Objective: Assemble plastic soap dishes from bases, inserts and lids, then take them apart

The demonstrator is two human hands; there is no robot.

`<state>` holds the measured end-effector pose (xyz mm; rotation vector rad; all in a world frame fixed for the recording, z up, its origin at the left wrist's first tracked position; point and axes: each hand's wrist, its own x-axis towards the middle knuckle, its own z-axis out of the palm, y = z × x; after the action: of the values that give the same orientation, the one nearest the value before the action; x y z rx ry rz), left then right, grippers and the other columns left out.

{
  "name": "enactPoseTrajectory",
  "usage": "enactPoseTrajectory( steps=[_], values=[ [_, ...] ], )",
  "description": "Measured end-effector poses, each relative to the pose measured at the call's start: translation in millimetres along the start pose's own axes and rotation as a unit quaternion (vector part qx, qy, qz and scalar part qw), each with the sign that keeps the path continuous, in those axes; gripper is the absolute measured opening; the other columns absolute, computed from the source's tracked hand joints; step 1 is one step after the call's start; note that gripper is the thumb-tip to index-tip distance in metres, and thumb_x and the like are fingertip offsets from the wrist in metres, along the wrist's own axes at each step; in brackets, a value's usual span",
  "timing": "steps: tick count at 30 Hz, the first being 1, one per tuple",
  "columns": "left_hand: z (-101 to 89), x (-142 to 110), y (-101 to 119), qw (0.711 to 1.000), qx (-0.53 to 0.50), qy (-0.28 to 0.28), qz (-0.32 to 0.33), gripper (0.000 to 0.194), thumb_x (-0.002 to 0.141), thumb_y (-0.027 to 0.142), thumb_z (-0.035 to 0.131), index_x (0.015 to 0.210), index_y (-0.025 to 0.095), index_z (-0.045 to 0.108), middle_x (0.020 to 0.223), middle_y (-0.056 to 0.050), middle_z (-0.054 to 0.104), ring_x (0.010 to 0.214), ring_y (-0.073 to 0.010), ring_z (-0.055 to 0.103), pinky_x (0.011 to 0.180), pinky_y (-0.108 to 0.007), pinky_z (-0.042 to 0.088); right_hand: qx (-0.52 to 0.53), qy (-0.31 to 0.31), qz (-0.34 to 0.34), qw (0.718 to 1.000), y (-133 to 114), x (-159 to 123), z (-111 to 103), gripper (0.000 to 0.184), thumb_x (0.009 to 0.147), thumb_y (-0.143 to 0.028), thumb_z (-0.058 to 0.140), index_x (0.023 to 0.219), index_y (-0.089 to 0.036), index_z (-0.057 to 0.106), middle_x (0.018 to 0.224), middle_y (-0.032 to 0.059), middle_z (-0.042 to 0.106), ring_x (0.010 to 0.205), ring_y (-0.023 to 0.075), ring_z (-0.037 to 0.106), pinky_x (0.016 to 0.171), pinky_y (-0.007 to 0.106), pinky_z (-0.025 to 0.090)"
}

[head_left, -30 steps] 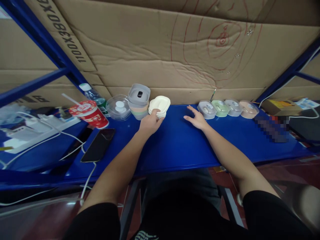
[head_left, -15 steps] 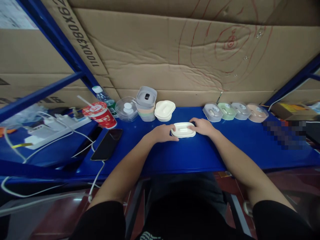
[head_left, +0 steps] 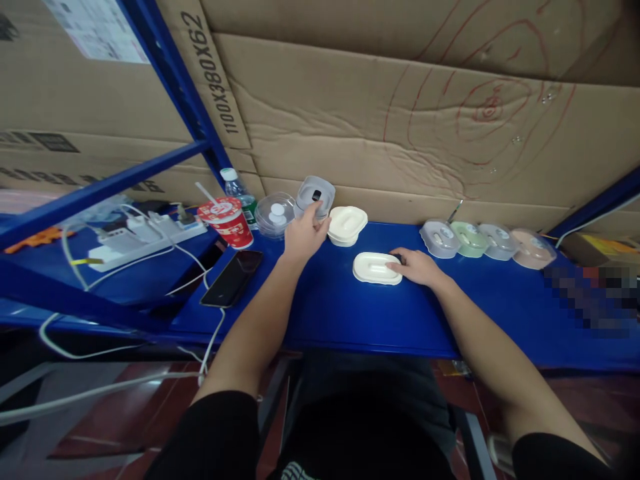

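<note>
1. While the right hand [head_left: 415,267] holds down the right end of the oblong cream piece [head_left: 373,267], the left hand [head_left: 304,235] is over at the grey stack [head_left: 324,193]. The step in hand looks like a two-handed split: one hand steadies, the other reaches.

2. The cream piece lies flat on the blue table [head_left: 350,320], in front of the person and nearer to them than both stacks. Its raised middle ridge faces up.

3. The right hand's grip is closed around that end: the thumb lies on top, and the other fingers are at the far edge, partly hidden.

4. The left hand's fingers overlap the front of the grey stack, the index finger pointing up towards the dark oval on the top piece. I cannot tell whether they have closed on anything, as the hand hides the stack's lower part.

5. Just to the right of the left hand stands the cream stack [head_left: 347,225], its pieces not quite in line. To the grey stack's left are clear round lids [head_left: 273,217], close enough to be nudged.

6. In my judgement, any lift from the grey stack calls for fingertips under the top rim alone, a straight upward pull and clearance from the cream stack. The right hand needs only light pressure, since the cream piece looks thin and could slide.
</note>
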<state>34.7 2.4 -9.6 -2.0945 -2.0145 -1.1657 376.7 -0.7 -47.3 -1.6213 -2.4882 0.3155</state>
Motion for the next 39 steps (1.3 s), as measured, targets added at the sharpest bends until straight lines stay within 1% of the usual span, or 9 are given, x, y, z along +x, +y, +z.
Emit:
enactPoseTrajectory(
  steps=[4,9,13,20,25,28,30,34,39],
  values=[
    [1.1,4,-10,0.999,0.003,-0.028,-0.024,0.071,0.1,0.048,0.06,0.161,0.019,0.037,0.096,-0.007,0.079,0.099,-0.0288,0.076,0.09,-0.04,0.054,0.001,-0.001,-0.004,1.0,-2,-1,-1,0.052,0.1,-0.061,0.055,0.132,-0.023,0.07,0.099,0.007,0.081,0.089,0.0267,0.076,0.069,0.032,0.048],
    [4.1,5,-14,0.999,-0.001,-0.01,-0.033,0.043,0.101,0.045,0.057,0.136,0.021,0.056,0.096,-0.008,0.078,0.102,-0.0313,0.076,0.088,-0.042,0.054,-0.002,-0.008,-0.01,1.0,-5,-3,-3,0.047,0.101,-0.058,0.054,0.129,-0.024,0.071,0.102,0.0066,0.082,0.09,0.0263,0.076,0.069,0.032,0.047],
    [4.5,6,-13,0.998,-0.01,0.01,-0.055,0.032,0.098,0.04,0.061,0.124,0.023,0.057,0.094,-0.006,0.078,0.101,-0.0298,0.076,0.088,-0.041,0.053,-0.006,-0.008,-0.014,1.0,-6,-4,-3,0.045,0.101,-0.057,0.053,0.128,-0.025,0.072,0.102,0.0063,0.082,0.09,0.0268,0.076,0.07,0.032,0.048],
    [4.3,5,-10,0.995,-0.054,0.038,-0.07,0.036,0.096,0.048,0.064,0.122,0.026,0.052,0.091,-0.004,0.077,0.094,-0.0263,0.076,0.085,-0.041,0.054,0.004,-0.004,-0.026,1.0,-4,-4,-1,0.045,0.101,-0.057,0.054,0.128,-0.026,0.073,0.101,0.0061,0.082,0.09,0.0266,0.076,0.07,0.032,0.049],
    [1.8,1,-2,0.992,-0.084,0.082,-0.039,0.042,0.098,0.046,0.06,0.131,0.022,0.048,0.098,-0.006,0.077,0.092,-0.0234,0.075,0.083,-0.038,0.054,0.021,-0.005,-0.035,0.999,-3,-4,-1,0.044,0.101,-0.057,0.055,0.126,-0.027,0.075,0.097,0.0047,0.082,0.088,0.0253,0.076,0.07,0.031,0.048],
    [-0.5,-6,10,0.987,-0.125,0.096,-0.019,0.045,0.096,0.045,0.062,0.131,0.022,0.046,0.104,-0.007,0.077,0.08,-0.0187,0.073,0.079,-0.035,0.056,0.051,0.0,-0.043,0.998,-4,-4,-1,0.043,0.101,-0.058,0.055,0.122,-0.029,0.078,0.103,0.0042,0.082,0.092,0.0254,0.076,0.074,0.033,0.051],
    [-1.3,-12,18,0.986,-0.138,0.096,-0.005,0.041,0.096,0.044,0.062,0.127,0.023,0.046,0.101,-0.006,0.076,0.076,-0.0168,0.073,0.078,-0.034,0.057,0.074,0.033,-0.026,0.996,-6,-4,-2,0.045,0.1,-0.059,0.055,0.124,-0.027,0.077,0.102,0.0057,0.082,0.092,0.0262,0.076,0.076,0.034,0.053],
    [0.1,-22,28,0.989,-0.109,0.093,0.046,0.031,0.094,0.042,0.063,0.114,0.021,0.053,0.077,-0.001,0.068,0.077,-0.0185,0.073,0.08,-0.033,0.056,0.125,0.155,0.023,0.98,-8,-5,-5,0.051,0.098,-0.054,0.058,0.136,-0.021,0.07,0.087,0.0062,0.078,0.081,0.0265,0.074,0.076,0.039,0.055],
    [7.1,-27,29,0.981,-0.072,0.068,0.164,0.025,0.088,0.039,0.068,0.105,0.022,0.06,0.075,0.0,0.067,0.075,-0.0186,0.071,0.076,-0.032,0.055,0.185,0.261,-0.008,0.947,-11,-7,-5,0.07,0.097,-0.057,0.062,0.156,-0.022,0.048,0.091,0.005,0.075,0.07,0.0238,0.069,0.071,0.041,0.059]
  ],
)
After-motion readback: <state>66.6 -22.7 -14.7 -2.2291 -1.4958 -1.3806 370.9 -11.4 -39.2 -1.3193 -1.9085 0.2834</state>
